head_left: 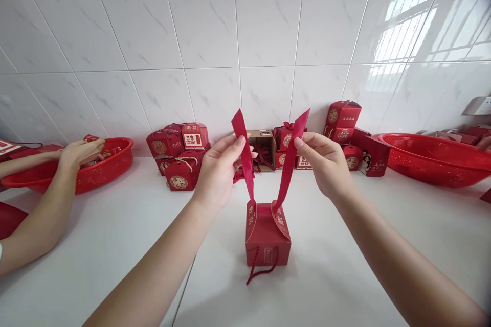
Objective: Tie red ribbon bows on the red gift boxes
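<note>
A small red gift box (267, 253) stands upright on the white table, its curved top flaps tilted inward. A dark red cord handle (264, 271) hangs down its near face. From the top of the box rise two ends of a red ribbon (247, 171). My left hand (220, 168) pinches the left end between thumb and fingers, and my right hand (322, 161) pinches the right end. Both ends are held up and apart above the box, forming a V, with their slanted tips sticking out over my fingers.
Several red boxes (180, 173) are grouped along the tiled wall, left and right. Between them sits an open cardboard carton (264, 135) with red ribbons. Red plastic baskets (107, 176) flank the table; a co-worker's hands (79, 153) reach into the left one.
</note>
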Demonstrator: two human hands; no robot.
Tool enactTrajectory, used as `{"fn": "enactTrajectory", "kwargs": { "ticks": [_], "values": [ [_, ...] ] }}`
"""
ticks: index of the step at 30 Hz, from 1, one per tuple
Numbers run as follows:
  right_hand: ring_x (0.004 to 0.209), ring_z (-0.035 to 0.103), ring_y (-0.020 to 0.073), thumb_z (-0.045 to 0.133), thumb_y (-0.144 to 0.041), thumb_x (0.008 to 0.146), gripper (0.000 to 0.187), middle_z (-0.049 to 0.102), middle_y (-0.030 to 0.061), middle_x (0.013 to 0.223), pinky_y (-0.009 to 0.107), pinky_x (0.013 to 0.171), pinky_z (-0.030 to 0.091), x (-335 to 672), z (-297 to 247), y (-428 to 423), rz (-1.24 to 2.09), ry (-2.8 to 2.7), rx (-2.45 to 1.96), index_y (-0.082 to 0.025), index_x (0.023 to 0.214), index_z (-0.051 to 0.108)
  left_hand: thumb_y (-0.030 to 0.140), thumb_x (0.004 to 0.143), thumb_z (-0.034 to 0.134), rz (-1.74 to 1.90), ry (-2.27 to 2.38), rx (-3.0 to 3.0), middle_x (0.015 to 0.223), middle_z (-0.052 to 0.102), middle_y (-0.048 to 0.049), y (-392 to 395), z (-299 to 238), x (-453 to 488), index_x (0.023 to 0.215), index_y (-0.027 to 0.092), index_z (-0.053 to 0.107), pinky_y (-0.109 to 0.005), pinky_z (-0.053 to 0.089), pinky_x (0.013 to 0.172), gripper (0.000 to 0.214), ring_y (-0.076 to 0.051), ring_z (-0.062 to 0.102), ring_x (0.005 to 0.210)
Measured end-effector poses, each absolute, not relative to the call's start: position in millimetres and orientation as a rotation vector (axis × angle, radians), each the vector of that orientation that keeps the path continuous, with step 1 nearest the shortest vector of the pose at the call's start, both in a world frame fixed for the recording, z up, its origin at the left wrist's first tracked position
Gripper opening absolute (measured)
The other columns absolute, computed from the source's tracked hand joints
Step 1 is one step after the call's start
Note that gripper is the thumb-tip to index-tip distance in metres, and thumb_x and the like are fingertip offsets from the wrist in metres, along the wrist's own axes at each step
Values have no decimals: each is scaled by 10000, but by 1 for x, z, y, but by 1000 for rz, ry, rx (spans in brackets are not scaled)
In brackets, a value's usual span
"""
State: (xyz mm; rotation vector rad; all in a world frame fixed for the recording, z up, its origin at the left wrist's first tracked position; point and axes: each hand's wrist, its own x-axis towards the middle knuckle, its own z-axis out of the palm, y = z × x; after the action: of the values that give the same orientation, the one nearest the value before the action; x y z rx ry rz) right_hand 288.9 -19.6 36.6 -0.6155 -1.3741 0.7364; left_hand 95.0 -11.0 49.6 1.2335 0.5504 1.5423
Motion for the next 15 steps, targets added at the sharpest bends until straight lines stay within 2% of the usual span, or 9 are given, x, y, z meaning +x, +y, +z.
{"fn": "enactTrajectory", "kwargs": {
  "ticks": [6,10,15],
  "values": [
    [711,584,110,668,-334,824,119,638,-8,768,247,670,491,291,39,-20,776,-1382,-558,-219,804,691,321,716,766,1550,553,1242,764,681,24,-13,51,96,848,218,707,-269,516,663,177,-141,671,705],
    [690,627,123,658,-355,829,160,647,2,754,294,700,536,287,42,-20,894,-1359,-529,-197,802,656,310,741,747,1509,519,1314,655,642,36,-15,54,98,877,206,678,-239,497,627,185,-115,637,641],
    [495,544,87,681,-349,791,195,617,-13,628,235,514,480,277,49,-24,860,-1433,-686,-162,836,647,288,757,739,1426,575,1485,589,593,69,-23,60,104,1064,212,566,-212,476,601,361,-84,576,552]
  ]
}}
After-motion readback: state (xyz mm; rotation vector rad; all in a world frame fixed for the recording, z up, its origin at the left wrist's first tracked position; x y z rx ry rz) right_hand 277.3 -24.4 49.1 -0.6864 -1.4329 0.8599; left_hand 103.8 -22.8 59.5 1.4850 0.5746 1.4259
